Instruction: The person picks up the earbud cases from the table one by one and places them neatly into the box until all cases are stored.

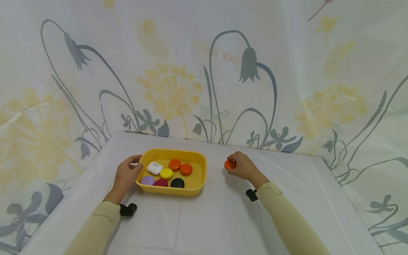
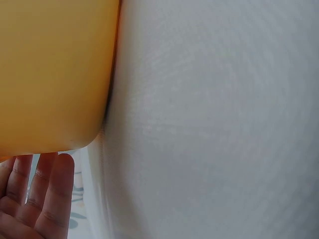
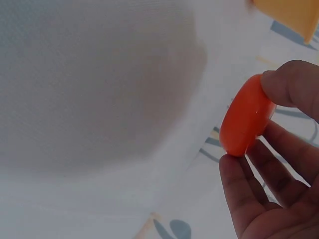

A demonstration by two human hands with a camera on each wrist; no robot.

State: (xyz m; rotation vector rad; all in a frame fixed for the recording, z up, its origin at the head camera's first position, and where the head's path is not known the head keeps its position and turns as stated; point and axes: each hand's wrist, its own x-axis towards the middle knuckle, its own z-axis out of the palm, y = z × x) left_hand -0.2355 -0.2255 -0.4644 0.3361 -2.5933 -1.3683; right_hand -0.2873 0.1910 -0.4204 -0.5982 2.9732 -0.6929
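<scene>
- While I am watching from afar, the right grip (image 1: pixel 244 167) is pinching an orange disc (image 1: pixel 228 165), just right of the frame's centre, over the tabletop (image 1: pixel 197 226).
- Left of centre, the left grip (image 1: pixel 126 173) is resting loosely spread, touching the left end of the yellow tray (image 1: pixel 191 191).
- I am counting seven things lying inside: white case (image 1: pixel 154 168), two more orange discs (image 1: pixel 186 169), yellow disc (image 1: pixel 166 174), lilac disc (image 1: pixel 147 180), crimson disc (image 1: pixel 160 182), black disc (image 1: pixel 177 183).
- I am judging those seven settled, with only the pinched one outside; whether it is going in or coming out, I cannot tell.

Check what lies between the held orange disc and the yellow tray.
Only white cloth separates the orange disc in the right hand from the yellow tray; the head view shows it.
</scene>
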